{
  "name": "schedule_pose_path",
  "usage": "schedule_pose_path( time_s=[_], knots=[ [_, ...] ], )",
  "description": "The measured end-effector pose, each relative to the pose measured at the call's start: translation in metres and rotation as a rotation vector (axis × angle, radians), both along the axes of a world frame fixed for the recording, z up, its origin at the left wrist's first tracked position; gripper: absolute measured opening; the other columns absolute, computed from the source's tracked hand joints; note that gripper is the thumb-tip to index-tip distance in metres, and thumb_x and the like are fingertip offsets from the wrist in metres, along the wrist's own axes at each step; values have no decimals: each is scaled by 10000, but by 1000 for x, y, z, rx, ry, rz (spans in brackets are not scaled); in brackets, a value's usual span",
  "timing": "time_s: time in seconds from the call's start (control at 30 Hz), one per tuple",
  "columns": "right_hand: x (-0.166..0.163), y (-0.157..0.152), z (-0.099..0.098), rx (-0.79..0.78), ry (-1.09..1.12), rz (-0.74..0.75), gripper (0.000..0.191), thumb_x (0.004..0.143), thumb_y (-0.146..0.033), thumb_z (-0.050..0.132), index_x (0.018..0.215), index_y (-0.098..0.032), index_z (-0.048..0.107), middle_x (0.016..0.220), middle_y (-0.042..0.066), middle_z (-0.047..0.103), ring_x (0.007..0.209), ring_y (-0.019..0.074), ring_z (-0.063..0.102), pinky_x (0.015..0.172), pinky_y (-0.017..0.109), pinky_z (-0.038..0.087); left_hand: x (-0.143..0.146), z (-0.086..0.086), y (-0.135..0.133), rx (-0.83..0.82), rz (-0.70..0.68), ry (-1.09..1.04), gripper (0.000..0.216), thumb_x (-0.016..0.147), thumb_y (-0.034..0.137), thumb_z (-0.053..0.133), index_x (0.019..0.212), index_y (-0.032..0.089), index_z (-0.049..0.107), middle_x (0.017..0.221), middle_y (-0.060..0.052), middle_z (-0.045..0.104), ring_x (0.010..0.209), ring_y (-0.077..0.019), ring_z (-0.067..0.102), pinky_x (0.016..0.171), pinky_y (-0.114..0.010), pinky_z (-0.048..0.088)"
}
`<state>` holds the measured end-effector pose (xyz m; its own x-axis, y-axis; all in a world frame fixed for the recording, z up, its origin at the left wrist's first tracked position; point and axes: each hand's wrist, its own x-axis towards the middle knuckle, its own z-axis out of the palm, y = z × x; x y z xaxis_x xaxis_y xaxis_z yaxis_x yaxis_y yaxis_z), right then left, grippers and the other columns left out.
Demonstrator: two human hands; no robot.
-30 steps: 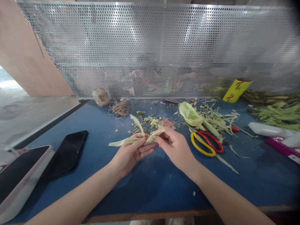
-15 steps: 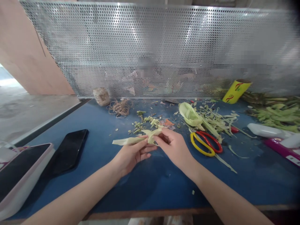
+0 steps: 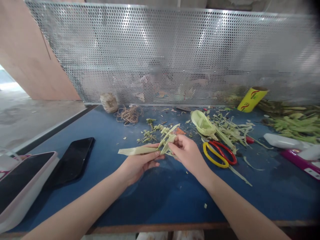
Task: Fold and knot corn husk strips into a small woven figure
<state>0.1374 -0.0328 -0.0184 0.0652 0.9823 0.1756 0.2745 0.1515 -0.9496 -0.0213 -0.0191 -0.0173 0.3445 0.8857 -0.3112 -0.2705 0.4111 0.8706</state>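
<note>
A pale green leaf strip (image 3: 136, 150) is pinched between both hands above the blue table (image 3: 155, 196). My left hand (image 3: 138, 163) holds its long left part with thumb and fingers closed. My right hand (image 3: 186, 154) grips the folded right end, where two narrow tips stick up and to the right. Both hands meet at the fold, near the table's middle.
Yellow and red scissors (image 3: 218, 154) lie just right of my right hand. Leaf scraps (image 3: 225, 128), a yellow roll (image 3: 251, 99) and green stalks (image 3: 295, 125) lie at the right. Rubber bands (image 3: 128, 115) lie far back. A black phone (image 3: 73, 161) and a second device (image 3: 20, 183) lie left. A perforated metal screen (image 3: 160, 53) stands behind.
The strip's free end, upright a second ago, has been folded over; its tips now point up and right beside my right hand. Both hands stayed together.
</note>
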Motion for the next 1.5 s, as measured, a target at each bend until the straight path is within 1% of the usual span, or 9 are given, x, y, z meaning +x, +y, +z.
schedule_pose_path(
  time_s=[0.2, 0.3, 0.37, 0.47, 0.53, 0.73, 0.93, 1.1, 1.5],
  knots=[
    [-3, -1, 2, -194, 75, 118, 65, 771, -225, 475, 772, -194, 418, 486, -92, 455, 276, 57, 428, 308, 171, 342, 0, 1, 1, 21, 27, 10, 193, 687, 10, 635, 843, 119, 668, 675, -40, 690, 620, -126, 648, 468, -155, 517],
    [1, -2, 2, -200, 2, 133, 284, 787, -271, 473, 1031, -208, 342, 632, -52, 552, 283, 80, 477, 281, 186, 355, -1, 3, 1, -5, 26, 16, 187, 683, 3, 636, 832, 111, 665, 657, -45, 688, 604, -123, 651, 450, -138, 515],
    [7, -3, 3, -51, -166, 105, 501, 777, -268, 503, 1201, -240, 237, 891, 39, 585, 416, 104, 568, 366, 231, 451, -3, 4, 2, -40, 37, 10, 183, 686, 6, 633, 833, 113, 657, 647, -48, 690, 584, -119, 653, 436, -126, 512],
    [18, -2, 7, 334, -597, 5, 683, 729, -187, 591, 1301, -281, 231, 1257, 144, 355, 900, 205, 581, 764, 389, 485, -5, 4, 3, -104, 59, -8, 171, 692, 26, 636, 838, 114, 647, 626, -52, 692, 556, -117, 655, 436, -118, 516],
    [23, -3, 9, 552, -824, -70, 672, 724, -187, 618, 1300, -261, 281, 1281, 161, 274, 1001, 247, 504, 882, 469, 383, -7, 4, 4, -130, 65, -27, 163, 700, 47, 637, 849, 113, 644, 619, -56, 694, 542, -118, 656, 442, -115, 519],
    [23, -12, 8, 908, -1085, -16, 317, 806, -206, 544, 1055, -401, 537, 1114, 45, 451, 1033, 226, 413, 914, 425, 268, -8, 4, 4, -120, 27, -32, 149, 704, 37, 622, 830, 107, 657, 607, -53, 691, 525, -109, 647, 444, -111, 509],
    [12, -13, 10, 730, -852, 111, 140, 813, -281, 541, 720, -296, 644, 1018, 1, 570, 994, 212, 418, 900, 409, 258, -1, 2, -3, 11, 9, 37, 157, 626, 44, 684, 770, 105, 666, 589, -34, 658, 520, -115, 612, 449, -167, 511],
    [8, -4, 7, 535, -664, 60, 74, 775, -277, 586, 715, -233, 597, 909, 12, 618, 983, 209, 471, 881, 391, 275, 2, 1, -9, 190, -120, 136, 160, 596, 146, 731, 746, 110, 690, 609, -44, 650, 601, -154, 608, 475, -217, 521],
    [9, -8, 9, 328, -697, 90, 104, 745, -305, 609, 792, -227, 559, 743, -17, 584, 733, 153, 536, 771, 354, 242, 1, -2, -5, 161, -173, 156, 243, 655, 323, 696, 715, 90, 663, 587, -47, 631, 574, -145, 593, 410, -200, 478]
  ],
)
